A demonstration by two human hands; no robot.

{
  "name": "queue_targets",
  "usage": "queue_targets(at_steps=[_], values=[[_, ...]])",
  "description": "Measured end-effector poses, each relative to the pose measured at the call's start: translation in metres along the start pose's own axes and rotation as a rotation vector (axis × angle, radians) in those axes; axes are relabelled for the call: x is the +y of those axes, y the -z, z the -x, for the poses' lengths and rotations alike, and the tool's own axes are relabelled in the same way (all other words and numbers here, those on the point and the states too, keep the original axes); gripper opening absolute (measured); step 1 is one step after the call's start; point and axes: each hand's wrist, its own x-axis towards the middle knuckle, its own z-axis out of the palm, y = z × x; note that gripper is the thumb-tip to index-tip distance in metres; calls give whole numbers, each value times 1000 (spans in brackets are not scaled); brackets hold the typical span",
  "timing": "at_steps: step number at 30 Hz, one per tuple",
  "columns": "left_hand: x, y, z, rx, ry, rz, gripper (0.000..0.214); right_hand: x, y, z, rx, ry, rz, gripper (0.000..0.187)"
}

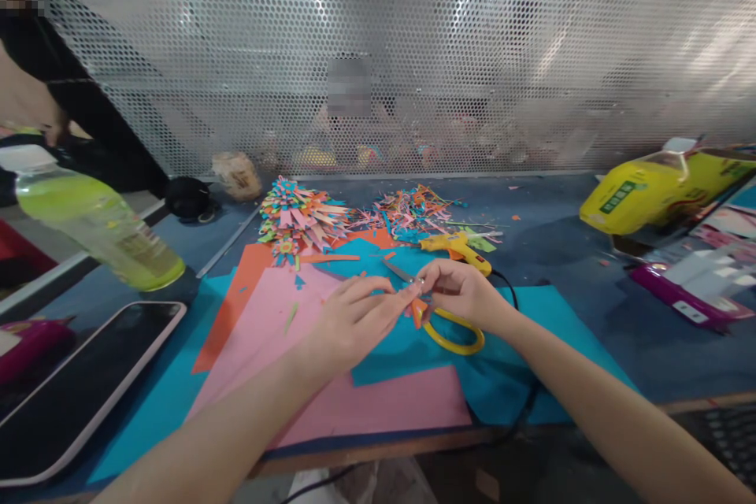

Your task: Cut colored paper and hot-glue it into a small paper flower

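My right hand (457,293) is closed round a pair of scissors (437,315) with yellow and orange handles; the blades point up and left. My left hand (354,315) reaches in from the left, its fingertips pinched together right at the scissors' pivot, on something too small to make out. Both hands hover over sheets of pink paper (348,402), teal paper (520,378) and orange paper (236,291) spread on the blue table (650,331).
A heap of cut coloured paper strips (331,216) lies behind the hands, with a yellow glue gun (454,248). A green drink bottle (94,220) and a phone (83,390) are at left. A yellow bottle (650,189) lies at right. A perforated metal screen (413,55) closes the back.
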Motion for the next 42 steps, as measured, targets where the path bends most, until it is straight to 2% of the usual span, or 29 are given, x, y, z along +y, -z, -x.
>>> queue_targets(at_steps=[7,12,14,17,19,21,22,25,28,31,36,39,42], values=[[-1,2,1,-4,9,-4,33,1,-4,0,-14,-54,-45,22],[11,1,-6,79,98,106,32,-4,-3,-2,36,-83,-30,26],[15,2,-9,123,228,273,36,-5,1,-3,52,-86,-28,26],[13,6,-16,231,492,704,37,-3,7,-4,86,-67,-7,23],[8,9,-20,353,609,962,31,-2,9,-4,103,-52,32,19],[3,8,-22,400,721,1074,20,-2,9,-3,102,-45,101,15],[1,6,-22,357,787,1091,18,-2,8,-2,94,-36,139,13],[-1,-5,-20,50,913,1051,29,-3,4,0,42,46,214,10],[0,-15,-15,-139,835,968,35,-2,3,2,-39,103,193,9],[-1,-17,-13,-204,777,908,37,-2,4,2,-68,122,187,8],[-5,-16,-12,-235,749,919,36,-4,4,3,-110,94,210,5],[-3,-17,-13,-278,756,963,36,-5,3,5,-154,88,237,4],[1,-15,-15,-259,793,999,38,-6,3,5,-179,94,258,3]])
